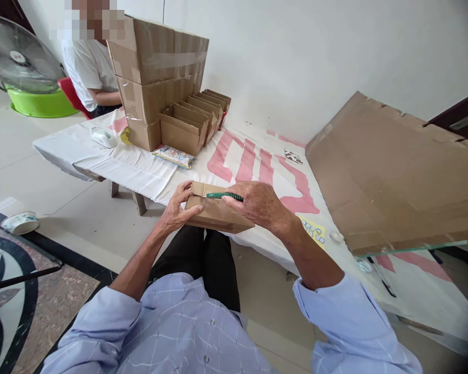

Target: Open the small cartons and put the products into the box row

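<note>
A small cardboard box [222, 215] sits at the front edge of the cloth-covered table, tilted slightly toward me. My left hand [178, 209] grips its left end, thumb on the near top edge and fingers at the far side. In my right hand [255, 202] is a green-handled tool [222, 196], thin like a utility knife. Its narrow tip points left and rests at the box's top, near the left end. Whether a blade cuts into the cardboard is too small to tell.
Stacked cardboard boxes [159, 57] and a row of open box trays [183, 122] stand at the table's far left. A colourful packet [174, 156] lies before them. On the right leans a large cardboard sheet [398, 176]. Another person [89, 72] sits behind the stack, near a fan [19, 57].
</note>
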Demonstrator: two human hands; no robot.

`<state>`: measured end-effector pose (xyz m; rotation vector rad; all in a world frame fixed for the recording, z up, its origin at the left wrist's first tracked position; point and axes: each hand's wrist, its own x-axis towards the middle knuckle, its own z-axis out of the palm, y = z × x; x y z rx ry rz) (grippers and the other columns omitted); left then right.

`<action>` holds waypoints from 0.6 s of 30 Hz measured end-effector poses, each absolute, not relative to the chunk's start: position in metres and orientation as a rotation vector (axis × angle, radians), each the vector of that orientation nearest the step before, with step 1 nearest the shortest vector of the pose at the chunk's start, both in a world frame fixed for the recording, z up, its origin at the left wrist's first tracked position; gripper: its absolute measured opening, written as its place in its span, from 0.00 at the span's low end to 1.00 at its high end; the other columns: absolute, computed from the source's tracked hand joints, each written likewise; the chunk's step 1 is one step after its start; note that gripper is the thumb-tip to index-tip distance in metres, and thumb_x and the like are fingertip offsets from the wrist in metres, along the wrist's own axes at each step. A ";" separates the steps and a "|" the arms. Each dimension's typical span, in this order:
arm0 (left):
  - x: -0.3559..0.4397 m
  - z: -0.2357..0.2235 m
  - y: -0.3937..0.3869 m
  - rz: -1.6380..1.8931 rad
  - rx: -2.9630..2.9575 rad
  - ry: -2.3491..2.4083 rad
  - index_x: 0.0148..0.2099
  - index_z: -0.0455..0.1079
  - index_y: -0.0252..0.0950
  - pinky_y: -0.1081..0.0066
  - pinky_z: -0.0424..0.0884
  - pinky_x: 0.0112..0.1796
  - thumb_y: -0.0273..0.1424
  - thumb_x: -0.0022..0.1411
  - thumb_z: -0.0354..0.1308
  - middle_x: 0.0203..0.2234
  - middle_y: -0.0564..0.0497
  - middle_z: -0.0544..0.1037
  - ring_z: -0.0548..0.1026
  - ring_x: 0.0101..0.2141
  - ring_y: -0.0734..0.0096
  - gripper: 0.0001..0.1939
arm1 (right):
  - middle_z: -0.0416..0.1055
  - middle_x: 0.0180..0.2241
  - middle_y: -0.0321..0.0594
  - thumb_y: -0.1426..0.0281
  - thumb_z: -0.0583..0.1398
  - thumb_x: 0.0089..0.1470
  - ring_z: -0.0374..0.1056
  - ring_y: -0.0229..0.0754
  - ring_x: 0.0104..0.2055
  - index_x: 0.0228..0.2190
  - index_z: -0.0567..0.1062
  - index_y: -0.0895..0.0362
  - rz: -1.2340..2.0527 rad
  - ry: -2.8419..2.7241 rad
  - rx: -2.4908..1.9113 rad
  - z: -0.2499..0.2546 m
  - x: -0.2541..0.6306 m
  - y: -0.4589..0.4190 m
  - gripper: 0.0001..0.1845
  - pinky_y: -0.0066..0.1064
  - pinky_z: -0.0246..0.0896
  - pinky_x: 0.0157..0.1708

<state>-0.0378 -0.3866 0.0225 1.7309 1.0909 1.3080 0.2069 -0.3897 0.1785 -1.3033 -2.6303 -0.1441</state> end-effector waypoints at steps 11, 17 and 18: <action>-0.039 0.020 -0.389 1.319 1.693 1.143 0.60 0.76 0.44 0.52 0.77 0.60 0.47 0.62 0.70 0.72 0.42 0.66 0.68 0.70 0.45 0.27 | 0.81 0.30 0.42 0.60 0.60 0.69 0.72 0.45 0.33 0.34 0.88 0.52 -0.173 -2.603 -1.460 0.191 0.250 -0.393 0.19 0.36 0.50 0.30; -0.041 0.017 -0.390 1.338 1.701 1.152 0.57 0.77 0.42 0.53 0.78 0.58 0.50 0.62 0.71 0.72 0.41 0.66 0.67 0.71 0.44 0.26 | 0.84 0.34 0.38 0.63 0.60 0.67 0.74 0.46 0.35 0.37 0.89 0.48 -0.036 -2.529 -1.525 0.193 0.282 -0.406 0.16 0.35 0.54 0.31; -0.041 0.018 -0.390 1.335 1.707 1.157 0.57 0.77 0.42 0.53 0.78 0.58 0.50 0.62 0.71 0.72 0.41 0.66 0.68 0.70 0.44 0.27 | 0.84 0.34 0.38 0.64 0.60 0.67 0.74 0.46 0.36 0.37 0.89 0.49 -0.048 -2.517 -1.544 0.193 0.287 -0.408 0.15 0.35 0.54 0.31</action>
